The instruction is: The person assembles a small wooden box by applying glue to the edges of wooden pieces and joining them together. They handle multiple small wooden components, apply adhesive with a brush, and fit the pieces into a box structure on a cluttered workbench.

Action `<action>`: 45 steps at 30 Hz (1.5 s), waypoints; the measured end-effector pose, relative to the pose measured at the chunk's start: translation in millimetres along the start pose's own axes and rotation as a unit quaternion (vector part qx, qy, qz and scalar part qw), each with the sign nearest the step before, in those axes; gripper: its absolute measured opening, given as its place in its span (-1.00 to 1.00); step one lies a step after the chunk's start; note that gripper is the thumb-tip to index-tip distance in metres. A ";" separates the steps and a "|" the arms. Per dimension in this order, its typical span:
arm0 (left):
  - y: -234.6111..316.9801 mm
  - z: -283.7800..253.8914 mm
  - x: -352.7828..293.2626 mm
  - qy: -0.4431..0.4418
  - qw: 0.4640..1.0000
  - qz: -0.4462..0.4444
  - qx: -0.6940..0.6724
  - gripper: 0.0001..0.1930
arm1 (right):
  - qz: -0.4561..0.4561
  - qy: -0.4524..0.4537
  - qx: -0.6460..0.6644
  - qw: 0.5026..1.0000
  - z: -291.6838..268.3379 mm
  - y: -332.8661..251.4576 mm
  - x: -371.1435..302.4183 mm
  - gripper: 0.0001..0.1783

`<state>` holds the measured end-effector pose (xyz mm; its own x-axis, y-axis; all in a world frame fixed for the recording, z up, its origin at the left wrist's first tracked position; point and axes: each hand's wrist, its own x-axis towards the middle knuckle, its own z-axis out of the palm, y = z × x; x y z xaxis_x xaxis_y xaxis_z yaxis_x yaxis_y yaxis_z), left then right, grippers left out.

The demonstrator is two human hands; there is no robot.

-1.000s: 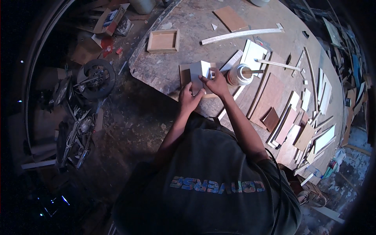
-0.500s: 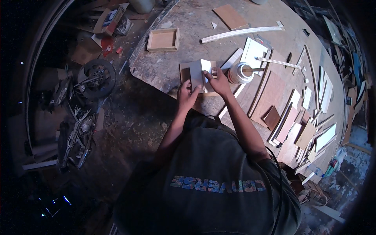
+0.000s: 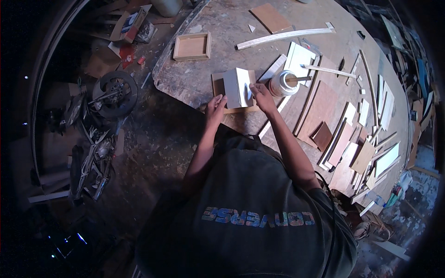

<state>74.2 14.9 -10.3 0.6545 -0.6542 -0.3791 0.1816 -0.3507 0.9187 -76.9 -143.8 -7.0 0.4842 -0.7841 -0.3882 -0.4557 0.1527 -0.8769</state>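
A white folded panel (image 3: 235, 88), its two faces meeting along a ridge, stands over a shallow wooden frame (image 3: 218, 84) at the near edge of the workbench. My left hand (image 3: 215, 108) grips the panel's lower left edge with the fingers closed. On the opposite side, my right hand (image 3: 263, 98) pinches the right edge between thumb and fingers. Part of the frame is hidden under the panel. Just right of my right hand stands a white tub (image 3: 279, 86) with a brush or stick handle (image 3: 299, 79) across its mouth.
A shallow wooden tray (image 3: 192, 46) lies at the bench's far left. Beyond the tub are a long pale strip (image 3: 285, 38), a brown board (image 3: 271, 18) and several cut panels (image 3: 321, 111). Motorcycle parts (image 3: 99, 148) and a wheel (image 3: 116, 92) sit on the floor at left.
My hands have spread outward to the panel's two side edges. The right hand has left the panel's face, and the left fingers have drawn in, uncovering more of the white surface.
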 end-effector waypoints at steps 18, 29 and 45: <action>-6.9 1.3 0.9 0.006 0.999 0.017 0.045 -0.48 | 0.007 -0.014 0.043 0.999 2.2 7.6 -4.2 -0.51; -5.1 3.4 1.3 -0.014 0.998 0.032 0.045 -0.56 | 0.002 -0.016 0.026 1.000 3.1 12.9 0.2 -0.51; -20.3 5.5 8.0 0.000 0.994 0.085 0.068 -0.60 | 0.000 -0.039 0.037 0.999 4.2 9.3 -0.2 -0.54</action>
<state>71.8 13.1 -32.6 0.6675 -0.7117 -0.2188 -0.0337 -0.3224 0.9460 -78.1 -139.8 -16.3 0.5421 -0.7357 -0.4060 -0.4005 0.1985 -0.8945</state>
